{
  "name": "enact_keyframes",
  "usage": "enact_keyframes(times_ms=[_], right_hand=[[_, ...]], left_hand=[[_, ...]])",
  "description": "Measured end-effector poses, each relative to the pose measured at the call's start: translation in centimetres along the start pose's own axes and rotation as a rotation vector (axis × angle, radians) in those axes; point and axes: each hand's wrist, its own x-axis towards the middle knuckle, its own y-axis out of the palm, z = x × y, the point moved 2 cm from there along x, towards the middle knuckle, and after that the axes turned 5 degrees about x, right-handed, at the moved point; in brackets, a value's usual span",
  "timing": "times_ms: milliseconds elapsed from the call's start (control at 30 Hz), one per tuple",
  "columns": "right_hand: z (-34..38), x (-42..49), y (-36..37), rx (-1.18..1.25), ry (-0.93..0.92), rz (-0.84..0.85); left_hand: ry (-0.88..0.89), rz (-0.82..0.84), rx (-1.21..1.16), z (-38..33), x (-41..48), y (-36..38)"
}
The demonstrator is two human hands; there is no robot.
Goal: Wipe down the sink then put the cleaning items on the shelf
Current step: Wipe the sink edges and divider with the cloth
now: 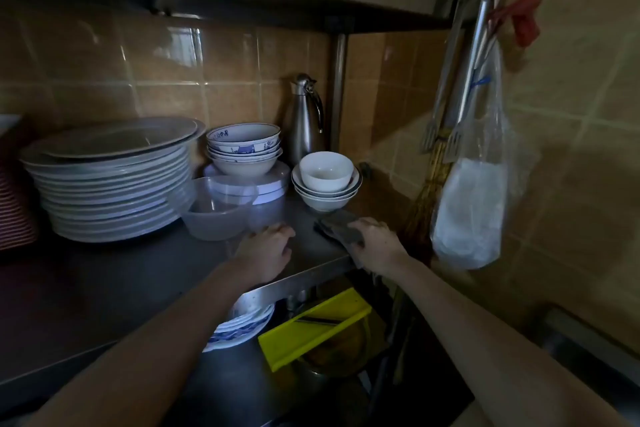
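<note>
A dark grey cleaning cloth or sponge [337, 225] lies on the steel shelf [145, 274] near its right front corner, just in front of a stack of white bowls. My right hand [375, 246] rests on top of it, fingers curled over its near end. My left hand [268, 248] lies on the bare shelf a little to the left, fingers loosely spread and holding nothing. The sink is out of view.
Tall stack of white plates [110, 184] at left, clear plastic containers [214, 215], patterned bowls [244, 149], white bowls [327, 180], a steel flask [304, 121]. A plastic bag [472, 211] and spatulas hang at right. Below: a yellow slicer [311, 329] and plates.
</note>
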Motion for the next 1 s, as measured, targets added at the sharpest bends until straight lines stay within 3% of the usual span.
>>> enact_keyframes(times_ms=[467, 1000], right_hand=[[-1.0, 4.1, 1.9, -0.112, 0.086, 0.085], [-0.8, 2.8, 1.8, -0.155, -0.024, -0.053]], left_hand=[[0.008, 0.005, -0.03, 1.1, 2.9, 1.5], [0.044, -0.025, -0.074, 0.7, 2.7, 1.4]])
